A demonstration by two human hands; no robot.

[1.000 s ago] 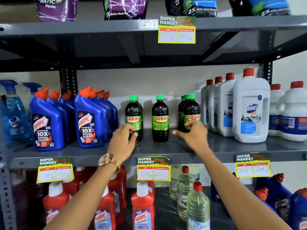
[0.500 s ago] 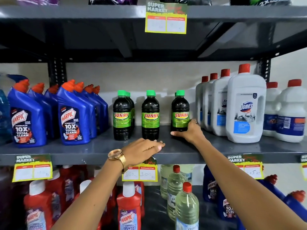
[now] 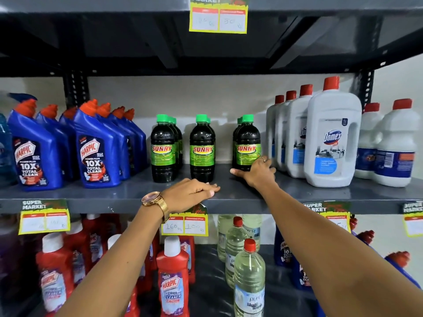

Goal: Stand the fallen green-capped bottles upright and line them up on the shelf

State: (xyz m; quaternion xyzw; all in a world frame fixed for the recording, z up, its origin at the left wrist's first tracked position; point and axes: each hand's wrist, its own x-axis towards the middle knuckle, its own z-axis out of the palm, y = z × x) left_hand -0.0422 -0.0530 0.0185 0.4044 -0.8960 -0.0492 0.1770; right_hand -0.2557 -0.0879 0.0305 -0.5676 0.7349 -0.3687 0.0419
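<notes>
Dark green-capped Sunny bottles stand upright on the grey middle shelf in three short rows: a left row, a middle row and a right row, each with more bottles behind the front one. My right hand wraps the base of the right front bottle, thumb pointing left. My left hand, with a gold watch on its wrist, lies flat, palm down, on the shelf's front edge just in front of the middle bottle, holding nothing.
Blue Harpic bottles crowd the shelf to the left, white Domex jugs to the right. Below stand red Harpic bottles and clear red-capped bottles. Price tags hang from shelf edges. Another shelf is overhead.
My left hand left the left bottle and dropped to the shelf's front edge. My right hand slid down to the right bottle's base. The view tilted downward slightly.
</notes>
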